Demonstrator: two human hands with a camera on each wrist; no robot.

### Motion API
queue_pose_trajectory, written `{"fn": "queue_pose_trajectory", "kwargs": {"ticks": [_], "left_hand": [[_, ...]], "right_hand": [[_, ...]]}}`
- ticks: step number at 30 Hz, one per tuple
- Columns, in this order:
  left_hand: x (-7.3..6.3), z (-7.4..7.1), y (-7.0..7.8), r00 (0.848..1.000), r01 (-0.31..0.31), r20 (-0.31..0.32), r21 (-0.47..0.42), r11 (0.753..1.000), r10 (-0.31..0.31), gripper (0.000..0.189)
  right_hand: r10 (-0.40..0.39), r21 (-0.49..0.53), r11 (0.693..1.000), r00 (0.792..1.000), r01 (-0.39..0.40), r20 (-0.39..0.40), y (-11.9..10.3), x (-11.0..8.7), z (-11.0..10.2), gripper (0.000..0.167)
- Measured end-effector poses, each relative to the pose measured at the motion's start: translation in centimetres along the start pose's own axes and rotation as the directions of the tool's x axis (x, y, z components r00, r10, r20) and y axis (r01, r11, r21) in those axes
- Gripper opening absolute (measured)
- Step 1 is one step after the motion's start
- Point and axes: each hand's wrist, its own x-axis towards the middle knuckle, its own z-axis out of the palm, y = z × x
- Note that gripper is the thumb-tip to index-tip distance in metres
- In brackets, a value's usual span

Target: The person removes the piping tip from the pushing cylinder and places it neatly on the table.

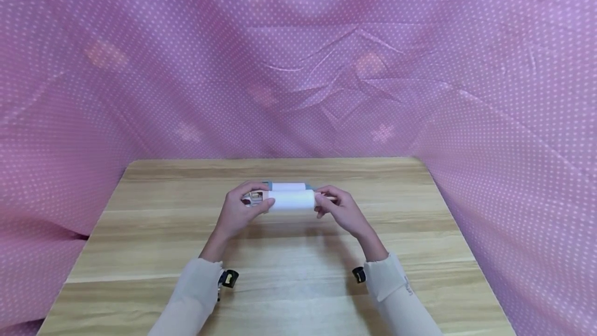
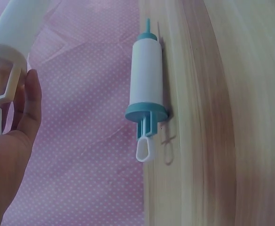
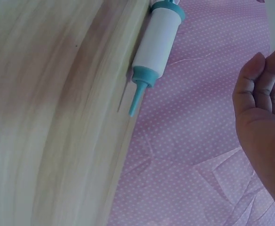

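Both hands hold a white icing syringe [image 1: 293, 200] level over the table, its barrel running left to right. My left hand [image 1: 235, 212] grips its plunger end, thumb and fingers round the beige collar [image 2: 5, 54]. My right hand [image 1: 344, 211] pinches the opposite, nozzle end, which the fingers largely hide. Just behind it lies a second icing syringe [image 2: 146, 70] with a white barrel, teal end caps, a thin teal nozzle and a white loop handle. In the right wrist view, this teal-capped syringe [image 3: 158, 40] lies near the table edge, apart from the right hand.
The wood-grain table [image 1: 289, 299] stretches out under both forearms. Pink dotted cloth [image 1: 298, 92] hangs behind the table and along both sides. Small black devices [image 1: 228, 278] are strapped at the wrists over light sleeves.
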Motion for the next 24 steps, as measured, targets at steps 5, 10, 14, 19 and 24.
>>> {"fn": "queue_pose_trajectory", "kwargs": {"ticks": [5, 10, 14, 19, 24], "left_hand": [[0.1, 0.0, 0.3, 0.999, -0.038, -0.006, 0.001, 0.999, 0.038, 0.026], [0.0, 0.0, 0.3, 1.0, -0.027, -0.006, -0.009, 1.0, 0.027, 0.027], [-0.1, 0.1, 0.4, 1.0, 0.004, -0.006, -0.016, 1.0, -0.004, 0.026], [-0.2, 0.2, 0.4, 1.0, -0.026, -0.01, -0.027, 0.999, 0.025, 0.022], [0.0, 0.4, -1.0, 0.998, -0.064, -0.018, -0.027, 0.998, 0.063, 0.022]], "right_hand": [[-0.015, 0.008, 1.0, 1.0, 0.015, -0.02, -0.3, -0.1, 0.3, 0.026], [-0.025, 0.019, 0.999, 0.999, 0.025, -0.034, 0.0, -0.2, 0.5, 0.025], [-0.027, 0.018, 0.999, 0.999, 0.028, -0.037, 0.0, -0.4, 0.4, 0.024], [-0.056, -0.006, 0.998, 0.998, 0.056, -0.03, -0.1, -0.5, 0.2, 0.026], [-0.067, -0.009, 0.998, 0.998, 0.067, -0.022, -0.1, -0.6, 0.0, 0.027]]}}
